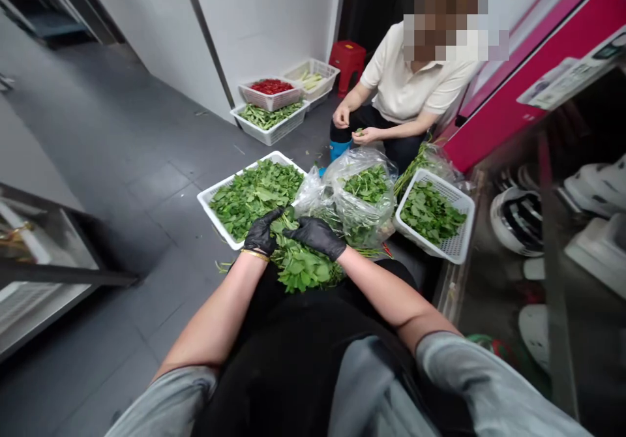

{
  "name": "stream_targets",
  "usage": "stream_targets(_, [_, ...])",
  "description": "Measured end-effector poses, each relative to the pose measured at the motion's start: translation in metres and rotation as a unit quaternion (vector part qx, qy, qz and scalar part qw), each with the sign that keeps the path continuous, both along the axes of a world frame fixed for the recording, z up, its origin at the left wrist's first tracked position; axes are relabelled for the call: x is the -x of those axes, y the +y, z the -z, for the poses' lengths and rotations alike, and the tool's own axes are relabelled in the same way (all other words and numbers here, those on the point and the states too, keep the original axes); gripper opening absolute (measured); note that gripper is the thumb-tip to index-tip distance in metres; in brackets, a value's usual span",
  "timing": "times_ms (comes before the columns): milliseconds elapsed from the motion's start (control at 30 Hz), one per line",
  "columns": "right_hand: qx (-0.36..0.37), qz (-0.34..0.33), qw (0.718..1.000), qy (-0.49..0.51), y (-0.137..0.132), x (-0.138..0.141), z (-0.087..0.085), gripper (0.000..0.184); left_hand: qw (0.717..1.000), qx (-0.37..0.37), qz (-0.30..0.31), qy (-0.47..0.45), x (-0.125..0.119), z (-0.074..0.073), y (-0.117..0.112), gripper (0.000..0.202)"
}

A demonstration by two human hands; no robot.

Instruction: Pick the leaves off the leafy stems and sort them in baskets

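Black clothing (288, 359) is covering the lap nearest the camera. Above it, the gloved left hand (261, 231) is pinching the top of a bunch of greens (306, 269), while the gloved right hand (320, 236) is grasping its side. The bunch is hanging between a leaf-filled basket (205, 199) and a clear bag (352, 163). Opposite, a co-worker (415, 81) is sitting, fingering a sprig (360, 130).

Bag (359, 210) between trays (465, 225) of greens (430, 212)
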State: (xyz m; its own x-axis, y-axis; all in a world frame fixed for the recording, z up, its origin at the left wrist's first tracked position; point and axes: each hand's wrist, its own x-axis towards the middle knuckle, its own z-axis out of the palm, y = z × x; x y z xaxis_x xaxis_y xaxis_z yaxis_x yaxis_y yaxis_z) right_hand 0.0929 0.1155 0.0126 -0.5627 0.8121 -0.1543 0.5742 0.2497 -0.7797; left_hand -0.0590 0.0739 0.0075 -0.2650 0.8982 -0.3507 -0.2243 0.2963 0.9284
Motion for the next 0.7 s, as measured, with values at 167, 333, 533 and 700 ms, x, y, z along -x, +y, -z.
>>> stream_targets(167, [0.149, -0.064, 0.98, 0.112, -0.021, 0.004, -0.004, 0.054, 0.989, 0.008, 0.017, -0.148, 0.017, -0.017, -0.049, 0.039])
stream_targets(333, [0.098, -0.053, 0.99, 0.085, -0.028, -0.007, -0.021, 0.04, 0.987, -0.013, -0.033, -0.159, 0.02, -0.005, -0.055, 0.032])
stream_targets(533, [0.005, 0.043, 0.995, 0.094, -0.004, 0.018, -0.025, 0.036, 0.987, -0.067, -0.063, -0.132, 0.013, 0.014, -0.038, 0.036])
stream_targets(700, [0.107, 0.035, 0.978, 0.176, 0.015, 0.023, -0.004, 0.042, 0.98, -0.01, -0.04, -0.196, 0.017, 0.012, -0.042, 0.038])
